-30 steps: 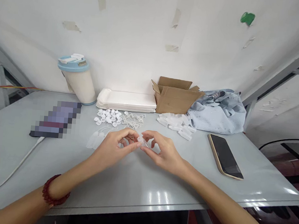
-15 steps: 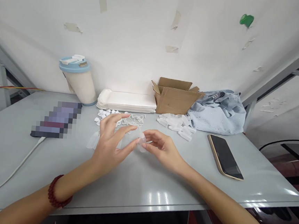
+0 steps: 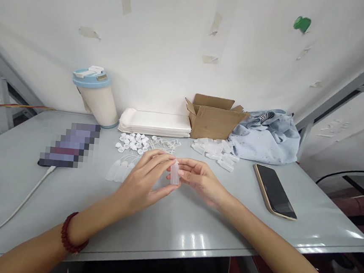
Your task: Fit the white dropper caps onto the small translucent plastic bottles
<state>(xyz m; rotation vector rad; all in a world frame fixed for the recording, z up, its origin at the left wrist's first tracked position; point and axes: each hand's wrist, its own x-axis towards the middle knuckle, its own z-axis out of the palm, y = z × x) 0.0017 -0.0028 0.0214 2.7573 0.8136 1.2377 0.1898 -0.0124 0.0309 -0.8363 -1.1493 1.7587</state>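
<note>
A small translucent plastic bottle [image 3: 175, 174] stands upright between my hands, above the grey table. My left hand [image 3: 146, 178] pinches it, the thumb near its base and the fingertips at its top. From the other side my right hand [image 3: 202, 181] grips it with thumb and fingers; the bottle's top is partly covered by fingertips. Left of my left hand lie several similar bottles [image 3: 117, 171] in a row with thin strings at their tops. Behind are a heap of white caps [image 3: 133, 141] and a tangle of whitish strings [image 3: 165, 145]. More loose bottles [image 3: 214, 148] lie to the right.
At the back stand a tumbler [image 3: 97, 103], a stack of white packets [image 3: 157, 123], an open cardboard box [image 3: 216, 122] and a light blue cloth [image 3: 264, 139]. A phone [image 3: 274, 191] lies right; another phone [image 3: 69, 148], blurred and with a cable [image 3: 16, 211], lies left.
The bottle has turned more upright and shows more plainly. My left fingers, spread before, have come down onto its top, and the left thumb has moved to its base.
</note>
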